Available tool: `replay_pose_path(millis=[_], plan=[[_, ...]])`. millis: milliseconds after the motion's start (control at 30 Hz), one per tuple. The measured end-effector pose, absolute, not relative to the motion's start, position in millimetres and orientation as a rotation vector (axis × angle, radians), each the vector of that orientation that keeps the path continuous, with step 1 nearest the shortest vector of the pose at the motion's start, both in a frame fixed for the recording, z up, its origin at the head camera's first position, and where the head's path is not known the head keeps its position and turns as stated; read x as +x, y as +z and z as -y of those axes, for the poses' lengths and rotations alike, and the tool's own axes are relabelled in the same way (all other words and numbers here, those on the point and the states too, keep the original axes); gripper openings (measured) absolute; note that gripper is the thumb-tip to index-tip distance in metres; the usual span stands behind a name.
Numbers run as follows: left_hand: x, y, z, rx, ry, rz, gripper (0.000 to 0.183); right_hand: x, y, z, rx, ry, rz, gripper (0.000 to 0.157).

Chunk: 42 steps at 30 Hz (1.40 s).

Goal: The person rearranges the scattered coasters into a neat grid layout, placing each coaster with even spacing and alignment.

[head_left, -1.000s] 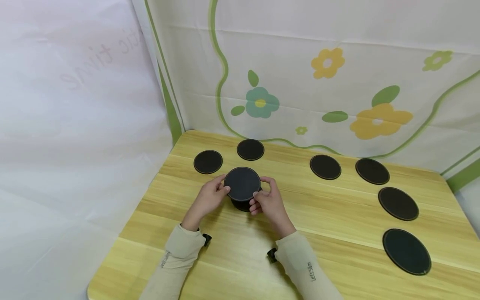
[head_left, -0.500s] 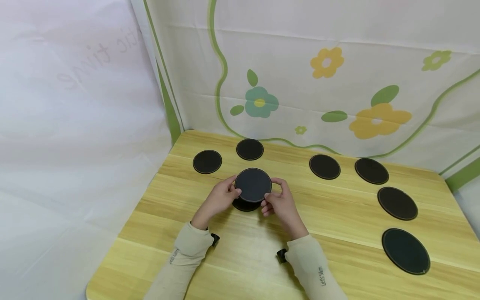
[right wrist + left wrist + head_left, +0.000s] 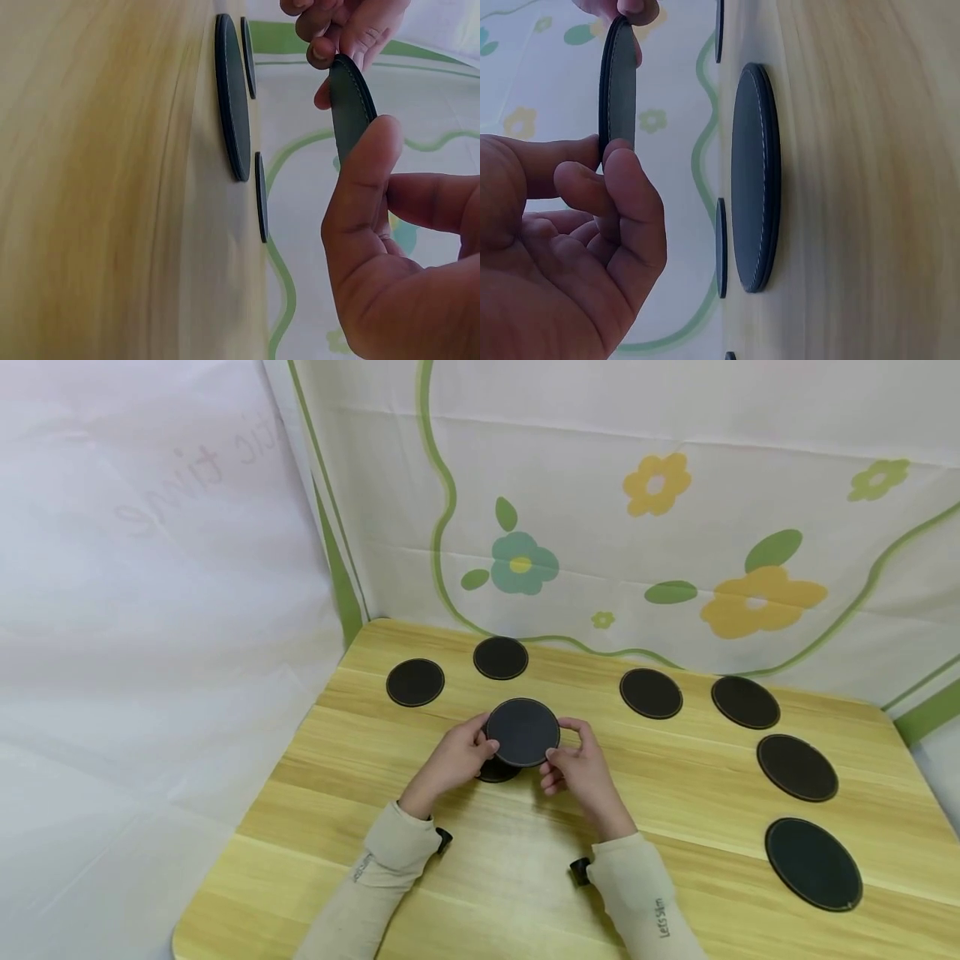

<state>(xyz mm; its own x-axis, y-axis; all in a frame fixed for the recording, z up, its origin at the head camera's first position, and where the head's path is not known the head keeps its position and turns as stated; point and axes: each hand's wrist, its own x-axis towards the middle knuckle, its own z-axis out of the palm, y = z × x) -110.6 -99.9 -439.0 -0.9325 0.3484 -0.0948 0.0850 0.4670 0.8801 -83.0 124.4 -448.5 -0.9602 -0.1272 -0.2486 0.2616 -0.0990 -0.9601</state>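
Left hand (image 3: 456,757) and right hand (image 3: 585,770) pinch a round black coaster (image 3: 523,732), which partly hides a lower coaster (image 3: 498,771) by the left fingertips! Two far coasters (image 3: 416,682) lie ahead of the left hand, four side coasters (image 3: 797,767) right of the right hand, all on wood-grain table (image 3: 675,793).

Thin round black disc (image 3: 522,732), rim lightly stitched, is held near flat by opposite edges, raised above table (image 3: 495,885); lower disc (image 3: 498,772) is partly covered, head view.
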Motion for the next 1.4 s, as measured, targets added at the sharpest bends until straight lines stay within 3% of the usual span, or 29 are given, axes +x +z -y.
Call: replay_pose_path(millis=[300,1400], plan=[[-116.4,-437.6,83.4,0.4,1.426,-2.476,0.046,-85.4,-449.6,-139.6,0.172,-2.126,-1.936,0.054],[-116.2,-454.4,58.6,0.446,1.331,-2.466,0.062,-91.7,-457.0,-175.3,0.136,-2.012,-2.032,0.053]])
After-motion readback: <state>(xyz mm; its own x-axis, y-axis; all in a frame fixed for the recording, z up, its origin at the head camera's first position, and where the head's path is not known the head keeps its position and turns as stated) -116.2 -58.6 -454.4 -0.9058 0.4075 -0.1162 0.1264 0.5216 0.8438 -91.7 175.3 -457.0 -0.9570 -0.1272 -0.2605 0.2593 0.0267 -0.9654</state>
